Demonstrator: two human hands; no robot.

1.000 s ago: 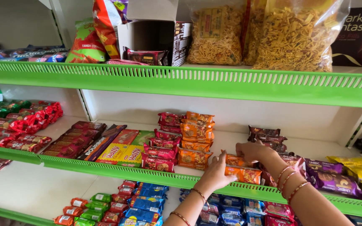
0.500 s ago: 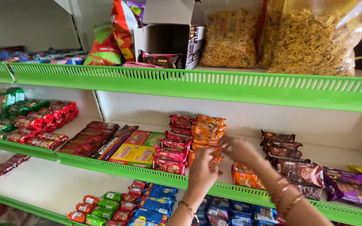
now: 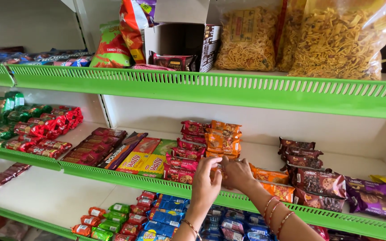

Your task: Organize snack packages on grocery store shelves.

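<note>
My left hand (image 3: 205, 184) and my right hand (image 3: 237, 173) meet at the front of the middle shelf, fingers closed together on an orange biscuit packet (image 3: 220, 170) that they mostly hide. Directly behind them rises a stack of orange packets (image 3: 222, 140), with a stack of red packets (image 3: 187, 149) to its left. More orange packets (image 3: 274, 182) lie flat to the right of my right hand. Bangles ring my right wrist and a thin bracelet my left.
The green perforated shelf rail (image 3: 112, 175) runs below my hands; another green rail (image 3: 211, 89) is above. Dark cookie packs (image 3: 314, 178) and purple packs (image 3: 375, 201) lie right, a yellow wafer box (image 3: 143, 162) left, large snack bags (image 3: 336, 38) and an open carton (image 3: 182, 42) above.
Both hands have shifted left along the shelf, from the flat orange packets towards the orange stack, and have closed together on one packet. The view has also panned left.
</note>
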